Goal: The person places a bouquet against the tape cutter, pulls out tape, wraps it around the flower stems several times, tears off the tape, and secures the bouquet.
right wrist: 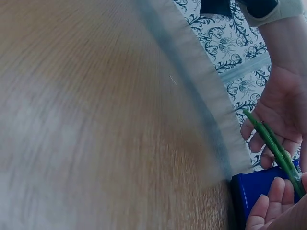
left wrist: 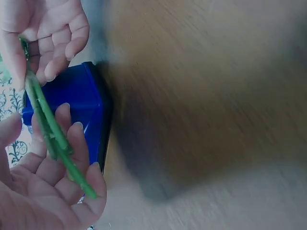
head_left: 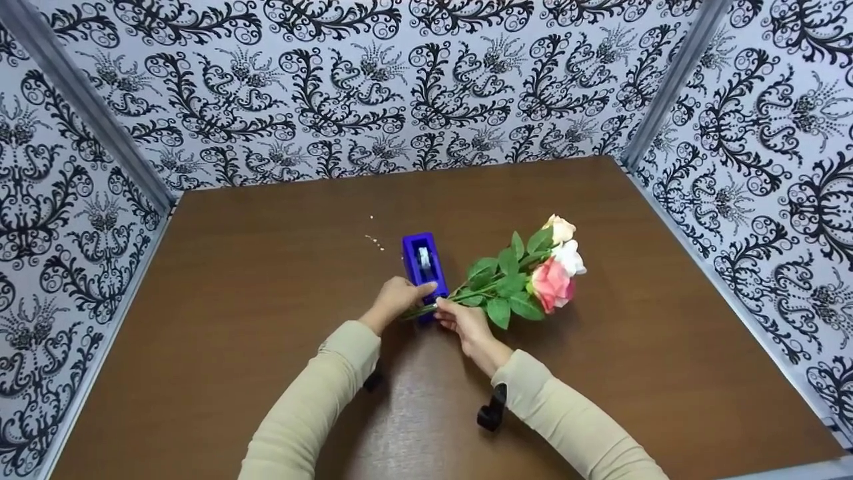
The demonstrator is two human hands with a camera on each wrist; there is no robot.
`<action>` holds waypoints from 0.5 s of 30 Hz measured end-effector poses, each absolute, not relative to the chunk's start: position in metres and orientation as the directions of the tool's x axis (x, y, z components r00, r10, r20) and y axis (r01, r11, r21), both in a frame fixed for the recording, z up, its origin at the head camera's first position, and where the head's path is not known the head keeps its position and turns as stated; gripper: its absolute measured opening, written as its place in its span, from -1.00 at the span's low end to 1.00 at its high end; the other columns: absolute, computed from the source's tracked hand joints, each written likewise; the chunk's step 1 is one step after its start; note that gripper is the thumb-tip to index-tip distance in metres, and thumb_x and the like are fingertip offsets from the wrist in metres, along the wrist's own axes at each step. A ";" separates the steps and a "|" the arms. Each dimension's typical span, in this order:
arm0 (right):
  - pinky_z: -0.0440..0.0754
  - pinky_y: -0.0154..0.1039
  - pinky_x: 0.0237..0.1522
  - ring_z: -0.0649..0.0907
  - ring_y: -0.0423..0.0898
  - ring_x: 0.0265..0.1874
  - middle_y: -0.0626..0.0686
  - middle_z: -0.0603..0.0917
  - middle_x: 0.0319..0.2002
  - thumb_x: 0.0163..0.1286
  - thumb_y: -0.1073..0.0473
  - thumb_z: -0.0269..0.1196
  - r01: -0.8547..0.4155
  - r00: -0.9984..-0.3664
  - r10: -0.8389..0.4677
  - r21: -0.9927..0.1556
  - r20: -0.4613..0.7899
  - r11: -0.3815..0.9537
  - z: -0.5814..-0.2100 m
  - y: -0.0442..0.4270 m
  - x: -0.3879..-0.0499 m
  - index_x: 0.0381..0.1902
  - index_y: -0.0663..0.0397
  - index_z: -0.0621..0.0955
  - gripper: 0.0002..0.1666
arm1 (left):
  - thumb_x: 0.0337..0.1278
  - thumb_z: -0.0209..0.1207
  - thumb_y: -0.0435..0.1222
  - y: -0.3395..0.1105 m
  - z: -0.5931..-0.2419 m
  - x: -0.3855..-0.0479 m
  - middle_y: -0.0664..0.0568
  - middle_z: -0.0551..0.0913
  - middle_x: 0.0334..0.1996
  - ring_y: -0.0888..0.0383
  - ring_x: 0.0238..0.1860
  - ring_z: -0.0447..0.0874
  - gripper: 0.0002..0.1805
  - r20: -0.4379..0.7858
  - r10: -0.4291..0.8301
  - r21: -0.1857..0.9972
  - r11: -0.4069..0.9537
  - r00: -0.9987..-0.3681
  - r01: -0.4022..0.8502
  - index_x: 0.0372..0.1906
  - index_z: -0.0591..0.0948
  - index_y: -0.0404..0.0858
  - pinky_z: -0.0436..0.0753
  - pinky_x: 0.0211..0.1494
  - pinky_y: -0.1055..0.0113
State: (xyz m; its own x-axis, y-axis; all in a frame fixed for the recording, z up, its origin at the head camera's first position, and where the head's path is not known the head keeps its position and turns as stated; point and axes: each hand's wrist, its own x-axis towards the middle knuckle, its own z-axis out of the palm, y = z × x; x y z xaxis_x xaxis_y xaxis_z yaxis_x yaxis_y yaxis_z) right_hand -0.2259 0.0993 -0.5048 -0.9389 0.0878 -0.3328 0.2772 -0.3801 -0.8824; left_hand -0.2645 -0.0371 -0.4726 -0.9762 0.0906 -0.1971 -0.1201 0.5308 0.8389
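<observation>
A bunch of roses [head_left: 552,283], pink, white and cream, leans to the right over a brown table, its green stems [left wrist: 48,117] crossing above a blue tape dispenser [head_left: 418,243]. My right hand [head_left: 466,323] pinches the stems between thumb and fingers. Below their cut ends, my left hand [left wrist: 53,191] has its fingers loosely bent, with the stems lying across them. The left thumb stands apart from the stems in the left wrist view, and over the dispenser's front in the head view. A shiny patch like clear tape [right wrist: 296,176] shows on the stems.
A white tape roll [head_left: 424,258] sits inside the dispenser. Small pale bits [head_left: 374,241] lie on the table [head_left: 266,300] left of it. Patterned black-and-white walls [head_left: 346,87] with grey posts enclose the back and sides. A black strap [head_left: 493,408] hangs by the right sleeve.
</observation>
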 end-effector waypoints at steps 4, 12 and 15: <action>0.57 -0.32 -0.41 0.61 -0.21 -0.63 -0.07 0.62 -0.70 0.15 0.35 0.24 0.259 -0.945 0.084 -0.881 -0.316 -0.395 -0.508 0.100 -0.226 -0.62 0.06 0.58 -0.82 | -0.06 0.27 -0.03 -0.037 -0.476 -0.269 0.10 0.47 -0.81 0.17 -0.69 0.46 -0.55 -0.165 0.109 0.811 0.581 -0.980 -0.071 -0.68 0.62 -0.37 0.38 -0.60 0.44; 0.59 -0.33 -0.39 0.63 -0.21 -0.62 -0.07 0.63 -0.69 0.14 0.33 0.25 0.231 -0.953 0.100 -0.899 -0.286 -0.371 -0.517 0.101 -0.226 -0.61 0.08 0.60 -0.84 | -0.02 0.25 0.01 -0.038 -0.480 -0.272 0.12 0.47 -0.81 0.23 -0.71 0.42 -0.52 -0.164 0.163 0.790 0.612 -0.973 -0.031 -0.69 0.62 -0.34 0.38 -0.59 0.45; 0.59 -0.33 -0.33 0.64 -0.21 -0.58 -0.09 0.65 -0.66 0.13 0.29 0.28 0.212 -0.958 0.109 -0.912 -0.264 -0.350 -0.523 0.102 -0.226 -0.60 0.05 0.62 -0.87 | -0.02 0.25 0.01 -0.038 -0.479 -0.271 0.10 0.48 -0.79 0.22 -0.70 0.41 -0.52 -0.164 0.162 0.785 0.619 -0.973 -0.030 -0.68 0.62 -0.34 0.39 -0.59 0.44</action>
